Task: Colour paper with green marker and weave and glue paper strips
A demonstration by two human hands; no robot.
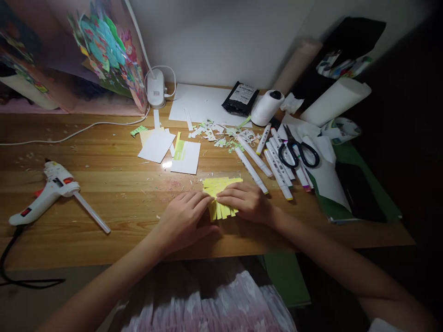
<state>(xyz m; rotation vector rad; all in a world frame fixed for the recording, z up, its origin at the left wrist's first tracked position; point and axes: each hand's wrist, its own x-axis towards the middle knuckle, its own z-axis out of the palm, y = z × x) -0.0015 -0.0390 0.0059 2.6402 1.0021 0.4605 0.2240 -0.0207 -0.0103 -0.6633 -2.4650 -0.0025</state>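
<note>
A yellow paper piece, cut into strips along its lower edge, lies on the wooden table in front of me. My left hand is at its left side, fingers together and fingertips on the paper. From the right, my right hand reaches over it, with closed fingers pressing on its middle. The fingertips of both hands nearly meet there and cover part of the strips. Beyond the hands lie a white card with yellow-green marks and another white card.
A glue gun rests at left. Paper scraps, markers and black-handled scissors lie beyond my right hand. Farther back are a black packet, a white roll and a power adapter.
</note>
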